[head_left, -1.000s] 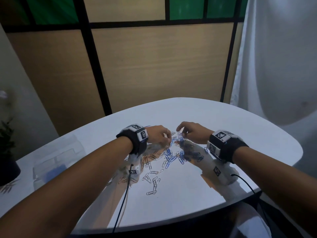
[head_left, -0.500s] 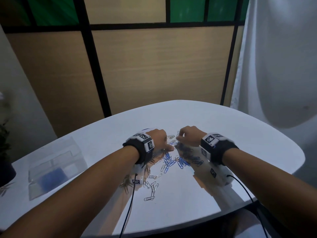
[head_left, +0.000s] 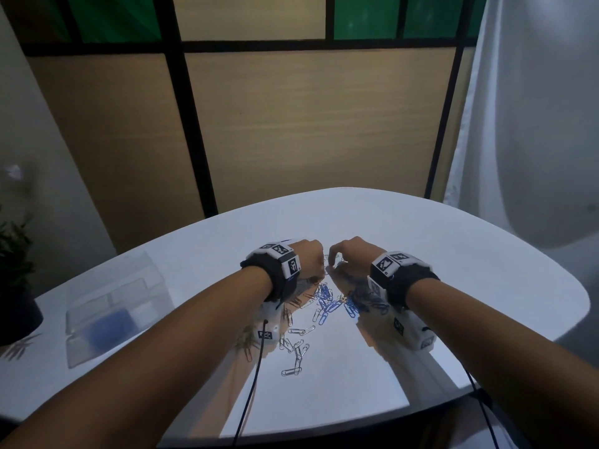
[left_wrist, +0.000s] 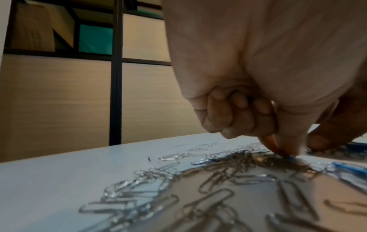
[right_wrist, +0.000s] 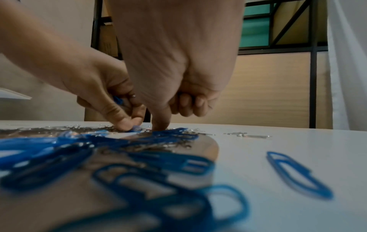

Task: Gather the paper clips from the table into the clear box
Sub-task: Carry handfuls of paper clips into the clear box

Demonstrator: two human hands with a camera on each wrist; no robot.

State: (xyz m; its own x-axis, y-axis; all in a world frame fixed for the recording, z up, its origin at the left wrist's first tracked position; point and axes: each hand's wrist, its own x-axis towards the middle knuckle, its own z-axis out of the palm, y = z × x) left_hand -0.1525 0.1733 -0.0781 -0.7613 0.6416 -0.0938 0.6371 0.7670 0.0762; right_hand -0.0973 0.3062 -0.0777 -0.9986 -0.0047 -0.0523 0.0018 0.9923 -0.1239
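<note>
- Fingers [right_wrist: 127, 124] of the left hand [head_left: 309, 259] pinch a blue clip at the tabletop [head_left: 453, 254] surface, with other blue clips already tucked in the curled palm; the remaining fingers are folded in.
- Right hand [head_left: 351, 254] has its index finger pressed straight down into the pile while its other fingers [right_wrist: 188, 106] are curled; whether they hold any clips I cannot tell.
- Compared with a second ago, both hands have drawn closer together and closer to the near edge, and the far end of the pile looks thinner. That suggests picking is under way, but most clips remain to be collected.
- Paper clips [head_left: 327, 303] lie in a loose heap in the middle of the tabletop: blue ones at the centre and toward the right, silver ones trailing toward the near edge and left.
- Clips lie flat with long axes pointing every way; a lone blue clip [right_wrist: 298, 174] runs roughly from the far side to the near edge.
- Clear box [head_left: 113, 303] sits near the left edge, well apart from the pile, lid open, with something blue inside.
</note>
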